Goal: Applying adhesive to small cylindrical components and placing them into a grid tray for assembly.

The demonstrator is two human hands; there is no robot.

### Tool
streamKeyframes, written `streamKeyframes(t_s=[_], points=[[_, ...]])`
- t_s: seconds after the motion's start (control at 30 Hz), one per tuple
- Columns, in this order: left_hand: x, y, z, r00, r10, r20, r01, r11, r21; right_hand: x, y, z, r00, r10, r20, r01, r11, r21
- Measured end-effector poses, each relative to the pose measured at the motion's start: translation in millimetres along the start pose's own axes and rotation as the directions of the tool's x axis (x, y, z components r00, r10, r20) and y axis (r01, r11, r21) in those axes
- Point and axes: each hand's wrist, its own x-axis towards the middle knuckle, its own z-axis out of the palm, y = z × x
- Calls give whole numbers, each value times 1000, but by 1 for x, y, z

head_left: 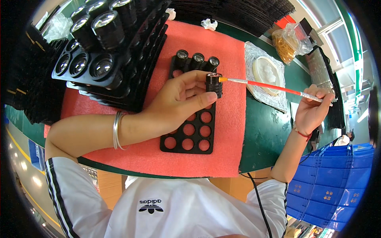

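Observation:
My left hand (178,95) grips a short black lens barrel (214,88) between thumb and fingers, its glass end facing up. In my right hand (311,111) is a thin paintbrush (274,87) with a red handle, held near its far end. The orange bristles meet the upper rim of the lens barrel or lie just beside it. Beneath my left hand lies a black tray (197,137) with round holes. Three more lens barrels (197,60) stand along its far end, and the holes at its near end hold nothing. My left hand hides part of the tray.
A pink foam mat (226,139) covers part of the green table (260,137). Stacked black trays (119,85) with larger lenses (107,29) rise at left. To the right, a round cream dish (258,75) sits on paper, with a plastic bag (286,43) behind. Blue bins (325,182) stand lower right.

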Motion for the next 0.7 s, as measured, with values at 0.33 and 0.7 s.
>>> streamKeyframes(t_s=[0.33,0.7], points=[[-7,1,2,994,-48,94,38,994,99,14,2,-19,981,93,-168,-48,967,251],[-4,7,1,990,-122,-71,126,991,49,5,1,-10,993,116,21,-118,971,207]])
